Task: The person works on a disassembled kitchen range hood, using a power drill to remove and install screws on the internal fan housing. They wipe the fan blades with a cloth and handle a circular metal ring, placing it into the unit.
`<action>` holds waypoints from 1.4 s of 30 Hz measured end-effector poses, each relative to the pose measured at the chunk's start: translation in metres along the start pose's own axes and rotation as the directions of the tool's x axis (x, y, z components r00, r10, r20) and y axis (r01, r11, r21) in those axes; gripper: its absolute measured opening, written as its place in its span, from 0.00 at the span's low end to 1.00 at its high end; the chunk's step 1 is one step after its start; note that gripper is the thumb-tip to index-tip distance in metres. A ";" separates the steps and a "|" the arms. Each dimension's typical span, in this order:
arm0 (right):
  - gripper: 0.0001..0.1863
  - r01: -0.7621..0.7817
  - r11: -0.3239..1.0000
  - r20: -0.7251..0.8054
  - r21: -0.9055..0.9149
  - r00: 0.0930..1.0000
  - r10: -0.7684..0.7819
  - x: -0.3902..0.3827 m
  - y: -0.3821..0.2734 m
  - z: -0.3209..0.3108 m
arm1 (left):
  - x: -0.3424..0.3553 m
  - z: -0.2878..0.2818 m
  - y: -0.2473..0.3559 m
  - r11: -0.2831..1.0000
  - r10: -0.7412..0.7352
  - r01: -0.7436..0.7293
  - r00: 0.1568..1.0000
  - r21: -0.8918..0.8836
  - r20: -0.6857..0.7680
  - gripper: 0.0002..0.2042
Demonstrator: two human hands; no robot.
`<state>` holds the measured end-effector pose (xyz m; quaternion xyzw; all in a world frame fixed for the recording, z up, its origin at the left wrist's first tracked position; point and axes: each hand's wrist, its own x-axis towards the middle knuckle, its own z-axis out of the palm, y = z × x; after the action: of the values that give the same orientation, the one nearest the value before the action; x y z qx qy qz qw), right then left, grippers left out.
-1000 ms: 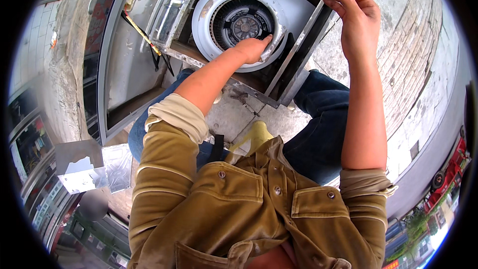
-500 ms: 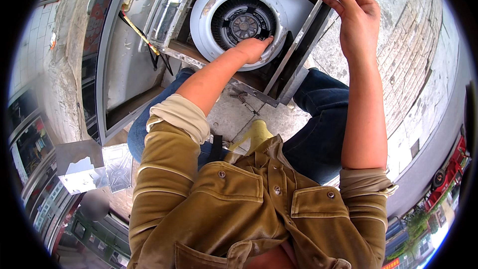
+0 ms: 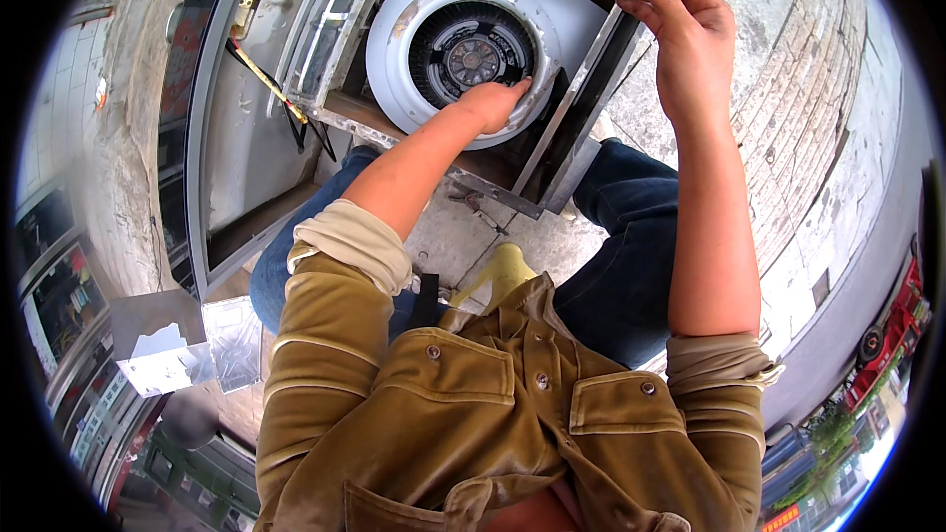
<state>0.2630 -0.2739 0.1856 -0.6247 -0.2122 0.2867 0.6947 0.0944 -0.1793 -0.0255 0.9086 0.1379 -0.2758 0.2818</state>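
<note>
My left hand is closed over the right side of the inner ring of the white round blower housing, its fingertips at the dark impeller. The blower sits in an open, grimy metal box. My right hand is raised at the box's far right corner, just beside the metal side rail; its fingers are curled together, and whatever lies in them is too small to make out. My legs in jeans are on either side, below the box.
Left of the box stands an opened metal cabinet with yellow-sleeved wires. A foil-like metal piece lies at lower left. Beneath me is something yellow on pavement. A red vehicle is at the far right.
The box, blower and both my hands appear slightly farther left in the picture, the whole view having shifted a little. The grip of my hands looks much the same.
</note>
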 end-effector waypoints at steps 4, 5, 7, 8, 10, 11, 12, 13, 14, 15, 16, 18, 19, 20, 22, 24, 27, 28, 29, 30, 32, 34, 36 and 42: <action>0.12 -0.011 1.000 0.005 0.001 1.000 0.011 -0.001 -0.001 -0.001 | -0.003 -0.001 0.000 1.000 0.000 0.000 1.000 0.007 0.001 0.39; 0.12 -0.010 1.000 0.008 0.006 1.000 0.010 0.000 0.000 -0.001 | -0.004 -0.001 0.000 1.000 0.000 0.000 1.000 0.013 0.007 0.37; 0.12 -0.010 1.000 0.014 0.010 1.000 0.010 0.000 0.001 -0.001 | -0.005 -0.001 0.000 1.000 0.001 -0.002 1.000 0.026 0.017 0.32; 0.12 -0.011 1.000 0.017 0.009 1.000 0.011 0.000 0.001 0.000 | -0.005 -0.002 0.001 1.000 -0.005 0.004 1.000 0.011 0.015 0.35; 0.13 0.023 0.999 0.039 -0.025 0.999 -0.022 0.000 0.002 -0.001 | -0.005 -0.003 0.002 1.000 -0.017 0.017 1.000 -0.021 0.011 0.40; 0.14 0.062 0.997 0.063 -0.054 0.996 -0.058 0.001 0.004 -0.003 | -0.004 -0.002 0.001 1.000 -0.015 0.015 1.000 -0.016 0.007 0.40; 0.15 0.101 0.991 0.088 -0.082 0.992 -0.094 0.002 0.006 -0.004 | -0.004 -0.001 0.001 1.000 -0.013 0.013 1.000 -0.011 0.004 0.40; 0.15 0.093 0.992 0.085 -0.086 0.993 -0.086 0.002 0.006 -0.003 | -0.004 0.000 0.001 1.000 -0.012 0.012 1.000 -0.006 0.000 0.40; 0.15 0.085 0.992 0.080 -0.089 0.994 -0.078 0.002 0.005 -0.003 | -0.004 0.001 0.000 1.000 -0.006 0.006 1.000 -0.003 -0.010 0.40; 0.15 0.078 0.993 0.076 -0.093 0.995 -0.071 0.001 0.005 -0.002 | -0.003 0.001 0.000 1.000 -0.008 0.008 1.000 -0.006 -0.006 0.40; 0.14 0.096 0.990 0.079 -0.101 0.993 -0.088 0.001 0.005 -0.001 | -0.003 0.002 0.000 1.000 -0.010 0.010 1.000 -0.009 -0.002 0.40; 0.13 0.089 0.993 0.062 -0.077 0.995 -0.084 0.000 0.005 0.000 | -0.002 0.001 0.000 1.000 -0.012 0.012 1.000 -0.011 0.002 0.40; 0.12 0.085 0.994 0.054 -0.065 0.995 -0.082 0.001 0.005 0.001 | -0.002 0.000 -0.001 1.000 -0.014 0.014 1.000 -0.011 0.005 0.40; 0.12 0.076 0.996 0.051 -0.055 0.996 -0.073 0.001 0.004 0.002 | -0.002 0.000 0.000 1.000 -0.016 0.016 1.000 -0.012 0.010 0.40; 0.12 0.076 0.996 0.059 -0.053 0.996 -0.073 0.001 0.006 0.003 | -0.003 0.000 0.000 1.000 -0.019 0.020 1.000 -0.019 0.010 0.39; 0.12 0.065 0.997 0.063 -0.042 0.996 -0.062 0.001 0.005 0.005 | -0.005 0.000 -0.002 1.000 -0.012 0.012 1.000 -0.025 0.003 0.39; 0.12 0.054 0.998 0.054 -0.041 0.997 -0.052 0.001 0.004 0.001 | -0.003 -0.001 0.000 1.000 -0.016 0.016 1.000 -0.010 0.022 0.38; 0.12 0.054 0.998 0.057 -0.039 0.997 -0.051 0.000 0.004 0.004 | -0.005 0.000 -0.002 1.000 -0.028 0.028 0.999 -0.012 0.018 0.38; 0.13 0.054 0.997 0.055 -0.046 0.997 -0.052 0.000 0.004 0.004 | -0.004 0.001 -0.002 0.999 -0.030 0.030 0.999 -0.017 0.014 0.38; 0.13 0.050 0.998 0.059 -0.037 0.997 -0.048 0.000 0.004 0.004 | -0.003 0.001 -0.002 0.999 -0.035 0.036 0.999 -0.028 0.033 0.38; 0.13 0.042 0.998 0.053 -0.039 0.998 -0.040 0.000 0.004 0.005 | -0.004 0.000 -0.002 0.999 -0.041 0.042 0.998 -0.033 0.039 0.38; 0.13 0.042 0.999 0.054 -0.034 0.998 -0.040 0.001 0.005 0.004 | -0.006 -0.003 0.000 0.998 -0.040 0.042 0.998 -0.038 0.050 0.39; 0.13 0.040 0.999 0.053 -0.035 0.998 -0.038 0.000 0.004 0.004 | -0.007 -0.005 0.001 0.998 -0.042 0.044 0.998 -0.040 0.053 0.39; 0.13 0.031 0.999 0.047 -0.044 0.998 -0.029 0.000 0.003 0.007 | -0.003 -0.001 -0.004 0.998 -0.042 0.045 0.997 -0.048 0.060 0.40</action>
<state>0.2577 -0.2688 0.1834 -0.6298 -0.2439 0.2860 0.6798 0.0908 -0.1753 -0.0249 0.8897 0.1561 -0.3049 0.3019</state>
